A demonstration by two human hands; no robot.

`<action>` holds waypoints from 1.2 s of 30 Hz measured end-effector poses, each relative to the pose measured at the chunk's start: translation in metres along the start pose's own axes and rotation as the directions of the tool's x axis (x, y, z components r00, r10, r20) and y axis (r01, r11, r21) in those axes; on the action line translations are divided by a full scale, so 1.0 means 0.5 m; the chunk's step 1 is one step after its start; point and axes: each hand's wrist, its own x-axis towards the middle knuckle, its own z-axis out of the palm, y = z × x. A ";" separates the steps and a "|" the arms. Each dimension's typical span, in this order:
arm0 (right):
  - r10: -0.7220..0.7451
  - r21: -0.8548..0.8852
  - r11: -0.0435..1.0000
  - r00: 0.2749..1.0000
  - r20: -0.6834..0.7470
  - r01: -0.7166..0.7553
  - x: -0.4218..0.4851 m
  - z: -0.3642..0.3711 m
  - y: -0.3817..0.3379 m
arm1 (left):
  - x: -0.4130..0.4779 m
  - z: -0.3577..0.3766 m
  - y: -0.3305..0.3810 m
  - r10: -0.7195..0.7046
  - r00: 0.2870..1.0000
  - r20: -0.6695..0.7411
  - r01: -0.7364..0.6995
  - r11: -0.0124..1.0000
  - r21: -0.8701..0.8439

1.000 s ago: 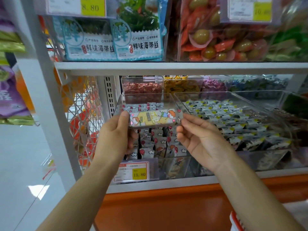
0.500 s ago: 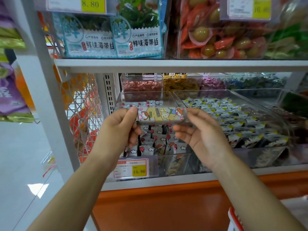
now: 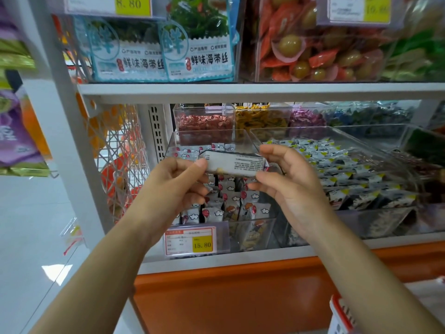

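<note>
Crosswise, the snack packet (image 3: 234,163) spans both hands: left hand (image 3: 179,186) pinches its left end, right hand (image 3: 292,186) its right, above the clear bin (image 3: 250,225).

Upper price tag (image 3: 108,6) 8.80, lower tag (image 3: 190,241) 15.80

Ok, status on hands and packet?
Left hand and right hand each pinch one end of the snack packet. Packet roughly level over clear bin, text side up. Nothing blocking.
</note>
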 end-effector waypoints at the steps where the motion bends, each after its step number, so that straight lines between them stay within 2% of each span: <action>1: -0.006 -0.028 1.000 1.000 0.006 0.006 -0.001 0.001 0.000 | 0.000 -0.002 0.001 -0.001 1.000 0.003 0.001 1.000 0.012; 6: 0.012 -0.079 0.997 0.999 -0.034 -0.014 0.000 0.007 -0.001 | -0.003 -0.009 0.007 -0.010 0.998 0.061 0.005 0.996 0.088; 11: -0.099 -0.273 0.958 0.994 -0.039 0.085 -0.003 0.009 0.000 | -0.001 -0.007 0.011 0.000 0.999 0.045 -0.006 0.990 0.139; 14: -0.181 -0.352 0.923 0.983 -0.040 0.156 -0.003 0.011 -0.003 | 0.000 -0.007 0.011 0.021 0.999 0.045 -0.031 0.973 0.227; 20: -0.241 -0.383 0.905 0.965 -0.105 0.184 -0.001 0.018 0.002 | -0.003 -0.004 0.010 0.009 0.996 0.086 -0.035 0.950 0.311; 27: -0.279 -0.408 0.885 0.957 -0.083 0.223 0.002 0.021 0.003 | -0.002 0.001 0.014 0.125 0.991 0.042 -0.130 0.870 0.476; 36: -0.262 -0.406 0.884 0.965 -0.024 0.230 -0.002 0.023 -0.003 | -0.003 -0.001 0.015 0.230 0.973 0.004 -0.192 0.805 0.562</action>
